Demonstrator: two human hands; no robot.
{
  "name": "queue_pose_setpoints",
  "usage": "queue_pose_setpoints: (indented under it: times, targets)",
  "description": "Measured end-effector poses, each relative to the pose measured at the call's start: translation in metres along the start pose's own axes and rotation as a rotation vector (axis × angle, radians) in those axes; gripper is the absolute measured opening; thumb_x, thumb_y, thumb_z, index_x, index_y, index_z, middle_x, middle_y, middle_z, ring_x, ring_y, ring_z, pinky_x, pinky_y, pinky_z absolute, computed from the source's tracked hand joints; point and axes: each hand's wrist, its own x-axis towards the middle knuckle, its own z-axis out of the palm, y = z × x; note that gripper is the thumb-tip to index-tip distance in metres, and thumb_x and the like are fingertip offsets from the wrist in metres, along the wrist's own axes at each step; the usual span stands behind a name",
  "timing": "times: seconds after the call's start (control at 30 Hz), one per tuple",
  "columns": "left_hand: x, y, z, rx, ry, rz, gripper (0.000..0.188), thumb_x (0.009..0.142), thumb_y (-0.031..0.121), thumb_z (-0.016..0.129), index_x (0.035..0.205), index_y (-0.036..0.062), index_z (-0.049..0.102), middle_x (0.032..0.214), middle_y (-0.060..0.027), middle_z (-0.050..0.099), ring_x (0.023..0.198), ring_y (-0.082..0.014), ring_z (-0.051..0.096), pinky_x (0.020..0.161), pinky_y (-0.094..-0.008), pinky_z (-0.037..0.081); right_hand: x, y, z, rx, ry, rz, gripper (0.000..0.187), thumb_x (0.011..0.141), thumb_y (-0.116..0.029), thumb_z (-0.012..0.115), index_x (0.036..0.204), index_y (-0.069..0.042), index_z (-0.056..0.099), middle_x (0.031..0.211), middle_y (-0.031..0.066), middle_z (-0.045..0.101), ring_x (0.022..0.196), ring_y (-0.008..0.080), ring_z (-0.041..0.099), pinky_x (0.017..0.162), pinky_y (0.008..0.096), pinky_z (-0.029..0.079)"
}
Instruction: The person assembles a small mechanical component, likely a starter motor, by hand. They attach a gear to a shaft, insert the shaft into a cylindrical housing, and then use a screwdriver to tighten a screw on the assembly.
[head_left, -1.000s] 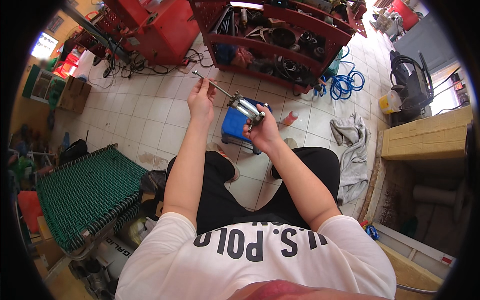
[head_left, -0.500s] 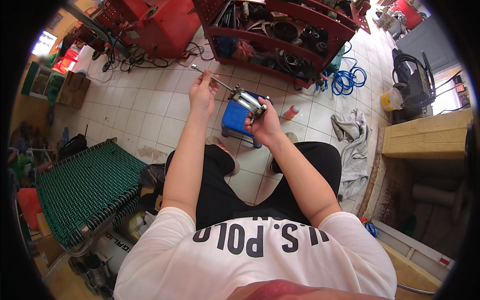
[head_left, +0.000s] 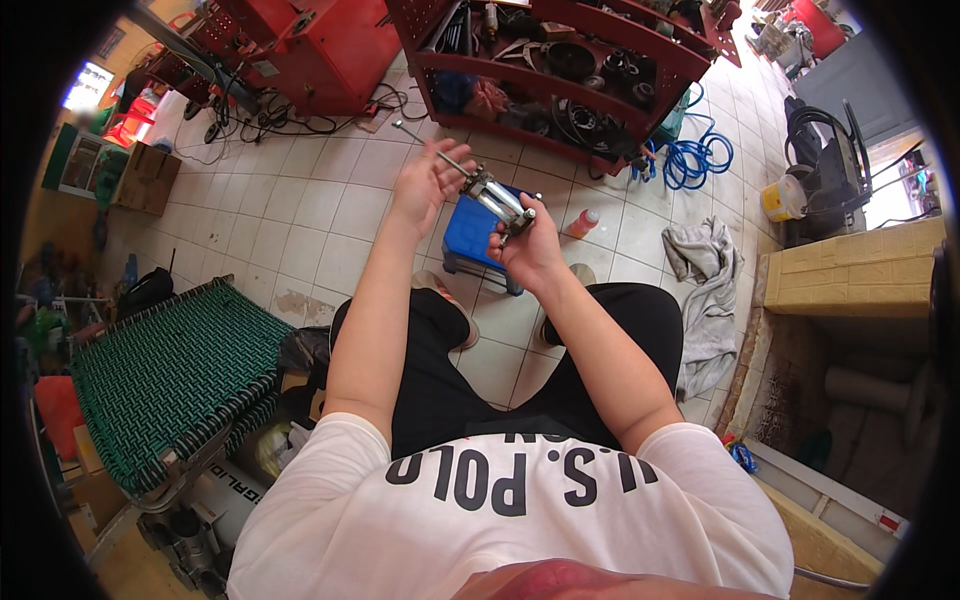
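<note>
**Left hand (head_left: 425, 190) spread, silver metal cylinder assembly (head_left: 494, 197) in the right hand (head_left: 531, 246)**

At the far left of my view I have a brown cardboard box (head_left: 147, 180) and, nearer the wearer, a flat green-and-black woven seat (head_left: 180, 385). Further over, a red metal machine cabinet (head_left: 350, 65) stands on the floor of pale square tiles (head_left: 310, 185).

Next I see the left hand, its fingers extended and apart, closed around nothing. It is right by the long thin metal rod (head_left: 412, 134) that runs up and left from the assembly; I can't tell whether skin and rod touch.

The assembly slants in mid-air between the two hands, over a low blue plastic stool (head_left: 466, 230). My right hand view is clearer: its fingers and thumb are wrapped around the assembly's lower right end.

Beyond, a red metal tool cart (head_left: 560, 85) carries dark parts. To the right I get a small bottle of pinkish-red liquid (head_left: 582, 225), coiled blue hose (head_left: 692, 168) and a crumpled grey cloth (head_left: 707, 300), all on the tiles.
</note>
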Motion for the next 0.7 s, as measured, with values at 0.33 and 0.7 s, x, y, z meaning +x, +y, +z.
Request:
queue_pose_setpoints:
  times: [0.33, 0.7]
  targets:
    - [-0.007, -0.035, 0.028, 0.210, -0.114, -0.199, 0.047, 0.102, 0.047, 0.065, 0.128, 0.0079, 0.061, 0.125, -0.0079, 0.071, 0.108, -0.0154, 0.067, 0.089, -0.0317, 0.054, -0.007, -0.002, 0.009, 0.027, -0.112, -0.066, 0.043, 0.105, -0.053, 0.053, 0.113, -0.011, 0.062, 0.092, 0.0041, 0.063, 0.082, 0.0243, 0.066, 0.071, 0.0380, 0.051]
    - [-0.007, -0.046, 0.036, -0.108, 0.142, 0.110, 0.042, 0.098, 0.036, 0.071, 0.120, 0.0020, 0.059, 0.112, -0.0140, 0.070, 0.109, -0.0250, 0.072, 0.088, -0.0366, 0.060, -0.008, -0.011, 0.026, -0.260, 0.135, -0.038, 0.073, 0.101, -0.055, 0.059, 0.151, -0.006, 0.039, 0.139, 0.0212, 0.054, 0.121, 0.0345, 0.061, 0.097, 0.0481, 0.053]
